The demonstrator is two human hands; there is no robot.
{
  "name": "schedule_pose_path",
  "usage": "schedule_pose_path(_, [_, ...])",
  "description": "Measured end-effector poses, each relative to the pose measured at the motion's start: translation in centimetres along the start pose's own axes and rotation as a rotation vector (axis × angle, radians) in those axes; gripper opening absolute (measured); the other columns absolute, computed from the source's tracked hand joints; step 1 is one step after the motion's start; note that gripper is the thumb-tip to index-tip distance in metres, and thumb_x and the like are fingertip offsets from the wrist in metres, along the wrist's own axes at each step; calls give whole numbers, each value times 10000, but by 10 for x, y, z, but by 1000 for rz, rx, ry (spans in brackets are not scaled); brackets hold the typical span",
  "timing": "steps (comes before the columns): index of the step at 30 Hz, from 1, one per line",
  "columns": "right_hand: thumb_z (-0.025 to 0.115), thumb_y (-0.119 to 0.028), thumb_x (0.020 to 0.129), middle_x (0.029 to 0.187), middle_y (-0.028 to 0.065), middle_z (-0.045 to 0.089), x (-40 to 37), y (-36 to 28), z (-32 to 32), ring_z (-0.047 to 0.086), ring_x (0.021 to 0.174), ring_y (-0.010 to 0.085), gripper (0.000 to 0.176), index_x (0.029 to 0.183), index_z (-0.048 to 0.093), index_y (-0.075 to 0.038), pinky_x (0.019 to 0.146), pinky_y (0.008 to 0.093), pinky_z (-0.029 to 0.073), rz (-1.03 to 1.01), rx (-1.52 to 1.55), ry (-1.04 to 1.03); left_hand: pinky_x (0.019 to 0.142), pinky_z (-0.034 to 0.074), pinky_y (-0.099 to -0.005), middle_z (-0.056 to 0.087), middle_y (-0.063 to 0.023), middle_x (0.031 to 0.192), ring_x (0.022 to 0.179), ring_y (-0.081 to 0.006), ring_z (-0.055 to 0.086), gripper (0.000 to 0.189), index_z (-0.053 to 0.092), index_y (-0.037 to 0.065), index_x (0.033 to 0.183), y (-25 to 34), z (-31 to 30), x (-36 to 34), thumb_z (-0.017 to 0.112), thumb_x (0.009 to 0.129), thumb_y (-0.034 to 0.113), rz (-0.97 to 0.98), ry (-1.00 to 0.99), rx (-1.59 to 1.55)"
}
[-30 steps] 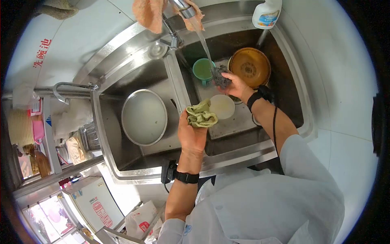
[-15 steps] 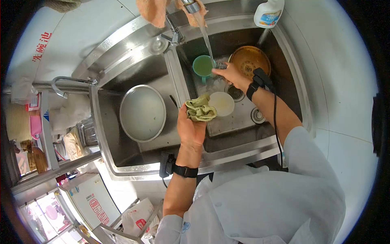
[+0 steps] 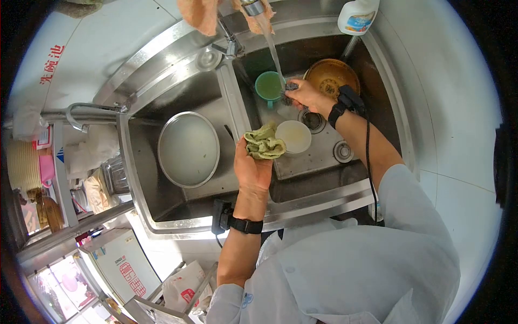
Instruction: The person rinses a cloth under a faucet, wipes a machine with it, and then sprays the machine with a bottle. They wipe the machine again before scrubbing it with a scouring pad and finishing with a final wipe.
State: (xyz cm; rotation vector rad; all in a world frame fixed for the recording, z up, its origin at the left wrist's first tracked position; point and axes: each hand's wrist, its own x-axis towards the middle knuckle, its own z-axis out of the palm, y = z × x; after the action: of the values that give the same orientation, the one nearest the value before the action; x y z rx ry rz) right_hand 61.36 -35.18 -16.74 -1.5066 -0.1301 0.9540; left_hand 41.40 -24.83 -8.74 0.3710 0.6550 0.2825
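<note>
Left hand [image 3: 252, 171] fingers clamp a bunched green cloth [image 3: 264, 143], long axis nine-to-three. Right hand [image 3: 308, 96] fingers pinch a dark scourer [image 3: 290, 86], pointing ten o'clock under the water stream [image 3: 272, 51].

Right basin [image 3: 324, 168] tight: green cup [image 3: 268, 86], brown bowl [image 3: 332, 78], white bowl [image 3: 293, 136] ring the drain [image 3: 312, 120]; front strip bare. Steel pan [image 3: 189, 148] fills left basin [image 3: 144, 186].

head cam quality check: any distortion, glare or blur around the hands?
Head view: strong fisheye, black vignette at the corners, sink rim bows. Head view: white counter is bright and washed out, with glare on the steel. Head view: left hand and green cloth are sharp; right hand and scrubber under the water stream look slightly soft.
</note>
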Motion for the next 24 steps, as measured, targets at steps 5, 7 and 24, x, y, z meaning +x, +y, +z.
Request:
schedule_pose_path(5, [550,-321,818,770,44,492,-9,-10,5,417,450,95,328,1002,500,-54,345,247,342,93,-16,117,820,424,-429,505,-137,1053,970,-277,506,265,431,9,1033,-4,-5,4,313,903,208,-14,8,4])
schedule_pose_path(7, [544,-322,816,845,55,484,-7,-11,1,451,535,116,325,1014,493,-70,408,243,376,100,110,50,824,419,-432,502,-138,1058,976,-275,502,272,429,9,1041,-4,0,3,312,904,212,-13,16,-1])
schedule_pose_path(24, [662,-58,711,1079,98,478,18,13,3,504,966,216,511,1138,383,-83,800,399,486,168,645,88,841,413,-425,495,-146,1078,994,-276,495,289,437,-5,1043,-4,5,-4,318,905,219,5,22,-2])
